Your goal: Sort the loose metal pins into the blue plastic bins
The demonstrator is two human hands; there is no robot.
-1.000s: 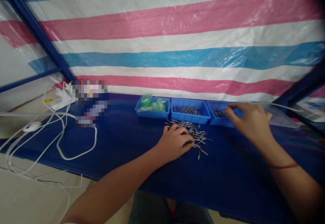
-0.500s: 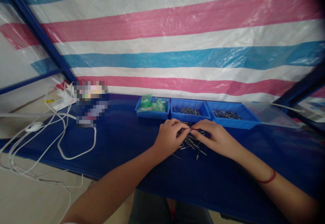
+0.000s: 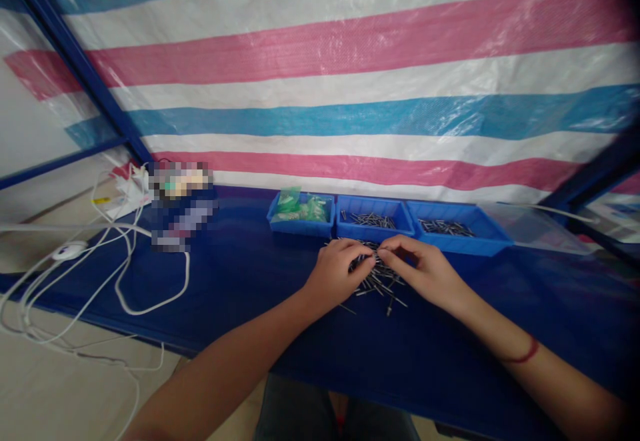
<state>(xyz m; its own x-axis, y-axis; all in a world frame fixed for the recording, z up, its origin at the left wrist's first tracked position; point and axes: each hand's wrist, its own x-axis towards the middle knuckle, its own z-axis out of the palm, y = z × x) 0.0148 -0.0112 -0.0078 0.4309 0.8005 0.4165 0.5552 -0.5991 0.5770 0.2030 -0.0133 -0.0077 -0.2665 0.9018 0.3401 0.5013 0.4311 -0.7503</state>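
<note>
A loose pile of thin metal pins, which look like pop rivets, lies on the blue table. Over it, thumb and forefinger of my left hand are pinched close together. My right hand meets it from the other side, thumb and fingertips also pinched. The fingertips of both hands nearly touch, and whatever is between them is too small to make out. One rivet lies apart at the near edge of the pile. Just behind my hands are a middle blue bin and a right blue bin, both holding short metal pieces.
A left blue bin holds green plastic bags. Beside the right bin lies a clear plastic sheet or lid. White cables loop over the table at left, near blurred items. A striped tarp hangs behind.
My fingertips have drawn slightly apart, the right hand shifting a little to the right. My left hand stays almost in place. Bins and pile look unchanged.
</note>
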